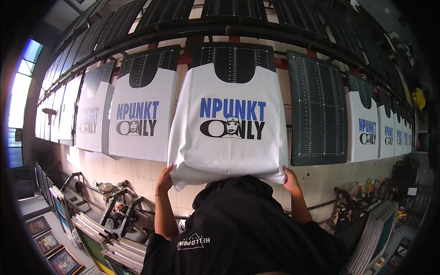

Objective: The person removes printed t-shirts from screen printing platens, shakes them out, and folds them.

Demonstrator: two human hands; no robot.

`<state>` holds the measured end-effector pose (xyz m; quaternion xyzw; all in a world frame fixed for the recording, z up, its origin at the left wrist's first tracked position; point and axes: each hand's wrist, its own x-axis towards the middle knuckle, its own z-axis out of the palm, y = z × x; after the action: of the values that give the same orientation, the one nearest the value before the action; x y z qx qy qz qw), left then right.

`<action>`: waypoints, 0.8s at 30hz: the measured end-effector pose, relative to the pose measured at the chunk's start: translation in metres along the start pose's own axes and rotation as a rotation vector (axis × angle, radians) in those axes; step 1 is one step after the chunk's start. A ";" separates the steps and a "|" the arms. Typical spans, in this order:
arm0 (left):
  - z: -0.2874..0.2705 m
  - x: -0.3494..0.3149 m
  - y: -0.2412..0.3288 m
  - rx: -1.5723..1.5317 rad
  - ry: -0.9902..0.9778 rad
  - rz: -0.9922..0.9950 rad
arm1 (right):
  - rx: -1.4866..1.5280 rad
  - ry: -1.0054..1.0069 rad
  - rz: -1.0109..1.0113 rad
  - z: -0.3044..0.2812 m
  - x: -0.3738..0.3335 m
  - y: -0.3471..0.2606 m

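Fingers of the left hand (pixel 163 179) curl over the lower left corner of a white T-shirt (pixel 229 133), grasping the hem; the right hand (pixel 291 180) is clenched on the lower right corner in the same way. The shirt is stretched over a black printing platen (pixel 234 59) with a white ruled grid, straight ahead and just above the person's black hooded top (pixel 238 229). Its chest bears a print: a line of blue block letters, a line of black letters beneath, and a small drawn head between them.

To the left, two more white shirts (pixel 143 114) on platens show clearly, the nearer with the same blue and black print, the farther one with black only; further ones behind blur together. Just right of the held shirt stands one bare black platen (pixel 317 107), then at least three printed shirts (pixel 362 130) shrinking toward the rim. Framed screens (pixel 123 247) lie stacked low on the left.
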<state>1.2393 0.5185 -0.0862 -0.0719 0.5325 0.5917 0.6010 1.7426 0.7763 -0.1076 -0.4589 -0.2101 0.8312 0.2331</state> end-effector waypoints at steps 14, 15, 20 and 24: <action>0.109 0.000 0.121 0.521 -0.111 0.206 | -0.218 0.040 -0.165 0.075 0.032 -0.111; 0.141 0.007 0.146 0.632 -0.153 0.355 | -0.397 0.001 -0.206 0.081 0.048 -0.138; 0.231 0.042 0.303 -0.011 -0.596 0.801 | -0.024 -0.324 -0.653 0.191 0.071 -0.310; 0.313 0.016 0.415 -0.012 -0.666 0.968 | 0.142 -0.172 -0.955 0.254 0.042 -0.438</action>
<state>1.0816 0.8734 0.2600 0.3657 0.2838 0.7925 0.3970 1.5891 1.1180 0.2356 -0.2238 -0.3584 0.6788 0.6006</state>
